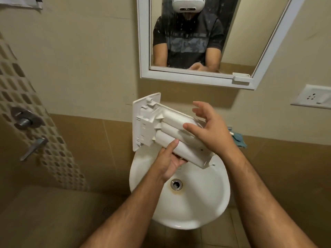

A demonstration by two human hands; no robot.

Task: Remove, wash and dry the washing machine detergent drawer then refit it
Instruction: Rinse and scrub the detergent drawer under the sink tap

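Note:
The white plastic detergent drawer (161, 127) is held upside down over the white wash basin (197, 203), its flat front panel pointing up and left. My left hand (170, 158) grips it from below, thumb against its lower edge. My right hand (209, 126) lies on its rounded underside with the fingers spread and the palm pressed on the far end. The tap is hidden behind the drawer and my hands.
The basin's drain (176, 184) sits just below my left hand. A white-framed mirror (197, 76) hangs above. A blue cloth (239, 139) lies at the basin's right, a wall socket (313, 97) farther right. Wall valves (25, 120) and a lever (34, 147) are at left.

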